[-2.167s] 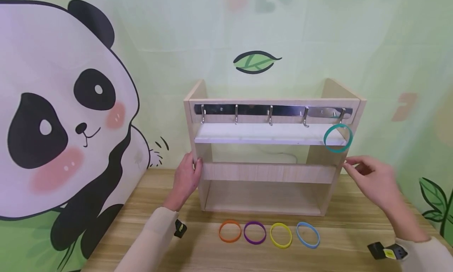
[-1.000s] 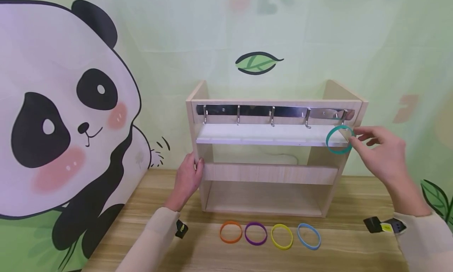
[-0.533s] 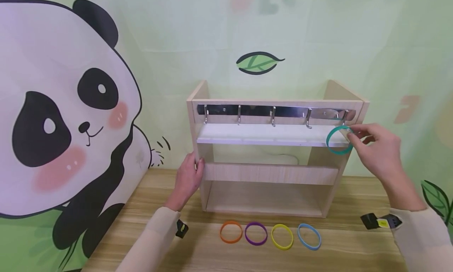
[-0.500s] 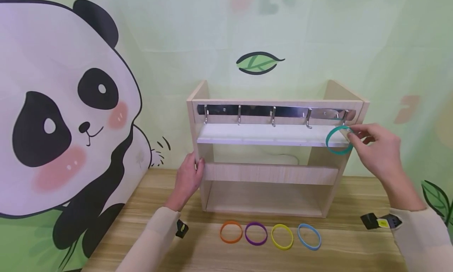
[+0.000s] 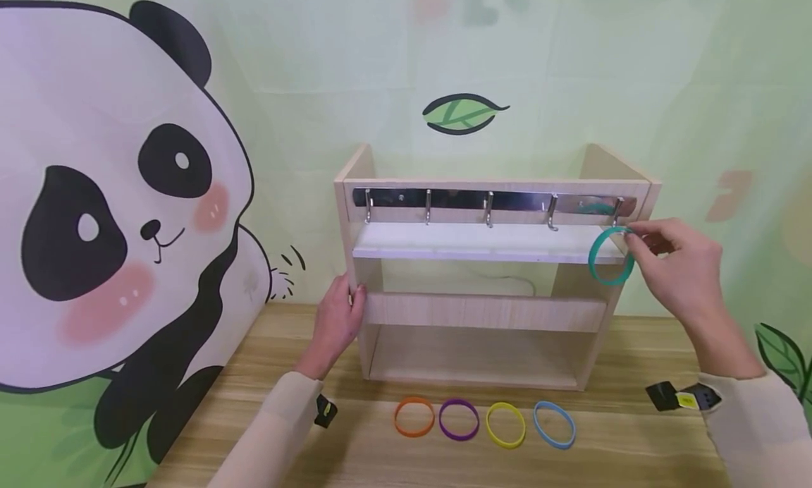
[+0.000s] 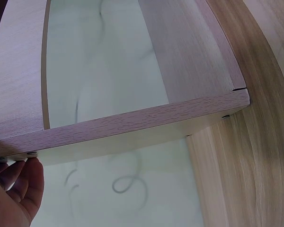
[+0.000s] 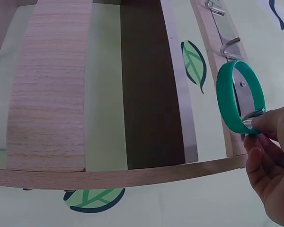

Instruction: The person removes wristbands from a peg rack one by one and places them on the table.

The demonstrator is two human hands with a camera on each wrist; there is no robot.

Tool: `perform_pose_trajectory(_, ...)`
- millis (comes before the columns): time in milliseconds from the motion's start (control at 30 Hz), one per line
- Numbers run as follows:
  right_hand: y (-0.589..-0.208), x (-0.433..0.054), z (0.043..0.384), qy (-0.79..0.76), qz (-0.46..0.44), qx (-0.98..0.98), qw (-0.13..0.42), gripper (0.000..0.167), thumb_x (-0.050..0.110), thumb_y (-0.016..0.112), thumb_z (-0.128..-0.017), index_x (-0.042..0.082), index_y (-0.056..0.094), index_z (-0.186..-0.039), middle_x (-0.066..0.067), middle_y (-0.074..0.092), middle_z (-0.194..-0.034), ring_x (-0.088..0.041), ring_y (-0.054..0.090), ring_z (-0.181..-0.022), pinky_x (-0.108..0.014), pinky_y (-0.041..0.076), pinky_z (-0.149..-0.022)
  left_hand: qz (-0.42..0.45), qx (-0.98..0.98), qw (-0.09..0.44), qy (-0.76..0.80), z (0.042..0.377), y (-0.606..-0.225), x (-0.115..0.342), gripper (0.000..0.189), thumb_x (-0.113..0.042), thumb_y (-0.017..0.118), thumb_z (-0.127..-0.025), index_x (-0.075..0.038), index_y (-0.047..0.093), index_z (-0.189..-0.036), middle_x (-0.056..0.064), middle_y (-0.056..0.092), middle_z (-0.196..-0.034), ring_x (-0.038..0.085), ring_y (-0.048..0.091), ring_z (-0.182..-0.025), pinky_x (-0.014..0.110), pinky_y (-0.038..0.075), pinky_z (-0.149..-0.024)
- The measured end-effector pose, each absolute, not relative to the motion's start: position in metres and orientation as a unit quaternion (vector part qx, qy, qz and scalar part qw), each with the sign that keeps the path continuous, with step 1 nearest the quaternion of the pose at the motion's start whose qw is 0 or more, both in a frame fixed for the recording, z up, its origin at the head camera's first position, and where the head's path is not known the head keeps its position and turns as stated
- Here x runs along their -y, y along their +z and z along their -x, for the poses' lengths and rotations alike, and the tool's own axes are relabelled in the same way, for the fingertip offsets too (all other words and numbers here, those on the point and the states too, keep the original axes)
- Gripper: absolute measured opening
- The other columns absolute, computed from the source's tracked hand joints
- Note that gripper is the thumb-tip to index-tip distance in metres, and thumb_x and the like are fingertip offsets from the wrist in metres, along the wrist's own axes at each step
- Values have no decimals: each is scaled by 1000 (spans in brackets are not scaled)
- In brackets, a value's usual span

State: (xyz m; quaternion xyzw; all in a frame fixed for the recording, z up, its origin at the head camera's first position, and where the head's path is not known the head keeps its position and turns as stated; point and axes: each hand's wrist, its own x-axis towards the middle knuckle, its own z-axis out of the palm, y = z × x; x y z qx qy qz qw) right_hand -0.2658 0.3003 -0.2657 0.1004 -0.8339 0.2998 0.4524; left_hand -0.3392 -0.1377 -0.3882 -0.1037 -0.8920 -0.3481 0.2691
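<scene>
A teal silicone wristband (image 5: 593,262) is at the rightmost hook (image 5: 617,207) of the metal hook strip (image 5: 520,200). My right hand (image 5: 681,266) pinches its right side between thumb and fingertips. In the right wrist view, the hook's tip shows inside the loop of the teal wristband (image 7: 226,97), close to the thumb of my right hand (image 7: 274,165). My left hand (image 5: 337,319) holds the left side panel of the wooden shelf (image 5: 485,312). The left wrist view shows the fingers of my left hand (image 6: 21,194) against the panel's outer face.
On the wooden table (image 5: 285,431), before the shelf, lie an orange wristband (image 5: 396,426), a purple wristband (image 5: 442,426), a yellow wristband (image 5: 490,431) and a light blue wristband (image 5: 539,428). The hooks further left bear nothing. A panda-print cloth (image 5: 304,121) hangs behind.
My right hand has risen from the shelf's right side panel and taken hold of the teal wristband, which has since shifted slightly down and right. The left hand stays in place.
</scene>
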Motion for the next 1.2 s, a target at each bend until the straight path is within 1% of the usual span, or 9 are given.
perform_pose_trajectory(300, -261, -294, 259, 290, -143, 808, 492, 16, -1, 69, -82, -7, 70, -97, -15, 64, -83, 17, 43, -71, -5, 35, -69, 103, 894, 267, -345, 340, -388, 138, 31, -27, 42, -100, -6, 52, -121, 11, 54, -103, 25, 55, -90, 41, 52, -74)
perform_pose_trajectory(567, -260, -291, 255, 280, -167, 799, 506, 16, -4, 71, -78, -5, 71, -94, -13, 64, -79, 17, 44, -71, -6, 35, -68, 101, 895, 266, -344, 341, -389, 138, 30, -27, 42, -100, -5, 52, -117, 12, 54, -102, 26, 55, -89, 41, 51, -74)
perform_pose_trajectory(700, -260, -287, 250, 272, -182, 796, 510, 16, -6, 72, -76, -4, 72, -91, -5, 61, -75, 16, 44, -70, -8, 35, -66, 102, 895, 267, -343, 341, -388, 137, 31, -27, 41, -100, -5, 52, -119, 12, 54, -104, 26, 56, -90, 42, 51, -74)
perform_pose_trajectory(800, -261, -285, 248, 270, -195, 793, 509, 17, -8, 72, -74, -4, 72, -91, -2, 60, -74, 15, 45, -70, -9, 34, -64, 103, 894, 269, -343, 340, -387, 138, 31, -27, 41, -100, -5, 51, -121, 13, 54, -105, 26, 56, -91, 43, 51, -75)
perform_pose_trajectory(833, -262, -284, 247, 268, -199, 793, 509, 17, -9, 72, -74, -4, 72, -90, -3, 60, -74, 15, 45, -70, -8, 34, -63, 104, 894, 270, -342, 340, -387, 138, 32, -26, 41, -100, -5, 51, -121, 13, 55, -104, 26, 56, -91, 43, 51, -75)
perform_pose_trajectory(1000, -271, -284, 249, 258, -226, 786, 514, 20, -11, 74, -69, -2, 73, -88, -7, 61, -71, 7, 46, -68, -10, 33, -61, 105, 894, 272, -340, 340, -387, 138, 32, -26, 41, -100, -5, 52, -121, 13, 55, -103, 26, 56, -90, 43, 51, -76)
perform_pose_trajectory(1200, -283, -285, 249, 244, -252, 788, 506, 21, -13, 72, -67, -1, 72, -84, -5, 61, -69, -1, 46, -66, -11, 34, -60, 103, 894, 269, -344, 338, -388, 138, 31, -26, 41, -100, -5, 52, -120, 12, 54, -103, 25, 56, -90, 43, 51, -76)
